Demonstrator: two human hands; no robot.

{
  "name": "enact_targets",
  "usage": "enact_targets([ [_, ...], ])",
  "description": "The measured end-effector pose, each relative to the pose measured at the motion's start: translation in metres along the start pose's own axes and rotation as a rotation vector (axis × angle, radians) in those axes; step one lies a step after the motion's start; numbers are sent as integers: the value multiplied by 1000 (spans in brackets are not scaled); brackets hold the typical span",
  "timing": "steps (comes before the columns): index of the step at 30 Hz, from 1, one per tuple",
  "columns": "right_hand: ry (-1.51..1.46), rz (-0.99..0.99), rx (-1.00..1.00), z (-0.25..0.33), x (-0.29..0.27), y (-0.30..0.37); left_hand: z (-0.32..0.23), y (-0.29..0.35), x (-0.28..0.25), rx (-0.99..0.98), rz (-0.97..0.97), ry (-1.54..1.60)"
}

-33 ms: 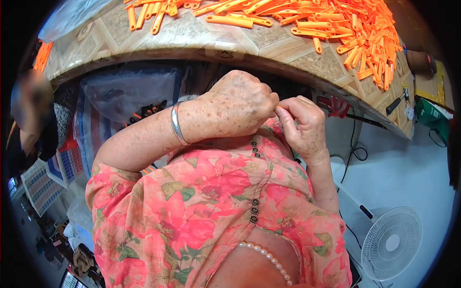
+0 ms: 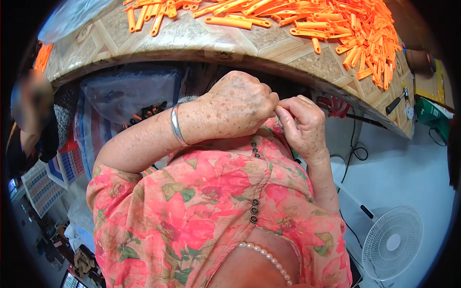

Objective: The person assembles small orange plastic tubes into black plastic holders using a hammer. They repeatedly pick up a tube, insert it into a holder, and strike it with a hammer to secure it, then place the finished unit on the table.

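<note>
Your hands meet just above the centre of the frame, held over your lap below the table edge. Your left hand [image 2: 242, 103] is curled over with its back up; the fingertips are hidden underneath, so I cannot tell whether they grip anything. Your right hand [image 2: 307, 127] has thumb and forefinger brought together in a pinch on a small orange piece [image 2: 277, 107], which shows only as a sliver where the hands touch — its shape and the rest of it are out of sight.

I would judge the step in hand to be close finger work on that piece. The next move seems to call for a steady right pinch, with the left braced against it, and no wide reach.

On the table [image 2: 182, 43], along the top of the frame, a pile of orange handles [image 2: 370, 33] spreads toward the upper right, and a loose orange handle [image 2: 228, 22] lies near the top centre — both well apart from your hands. A dark-handled tool [image 2: 394, 104] rests at the table's right end.
</note>
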State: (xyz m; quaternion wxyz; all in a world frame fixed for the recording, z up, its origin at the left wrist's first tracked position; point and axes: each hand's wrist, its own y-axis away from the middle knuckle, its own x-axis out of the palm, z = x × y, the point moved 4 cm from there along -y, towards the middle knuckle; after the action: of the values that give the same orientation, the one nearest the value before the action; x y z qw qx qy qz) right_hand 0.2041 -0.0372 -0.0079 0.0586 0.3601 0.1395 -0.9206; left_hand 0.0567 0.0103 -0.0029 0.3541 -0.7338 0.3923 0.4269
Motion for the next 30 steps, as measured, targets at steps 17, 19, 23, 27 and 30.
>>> enact_targets([
  [17, 98, -1, -148, 3, -3, -5, 6, 6, -10, -7, -69, 125],
  [19, 147, -80, -231, 5, -2, -5, 7, 8, -9, -37, -76, 117],
  [23, 311, -189, -494, 9, -8, -8, 16, 7, -16, -124, 125, 336],
  [27, 403, -243, -604, 17, -21, -9, 25, 17, -15, -273, 402, 1314],
  [30, 437, -268, -624, 22, -22, -11, 26, 25, -13, -326, 421, 1588],
])
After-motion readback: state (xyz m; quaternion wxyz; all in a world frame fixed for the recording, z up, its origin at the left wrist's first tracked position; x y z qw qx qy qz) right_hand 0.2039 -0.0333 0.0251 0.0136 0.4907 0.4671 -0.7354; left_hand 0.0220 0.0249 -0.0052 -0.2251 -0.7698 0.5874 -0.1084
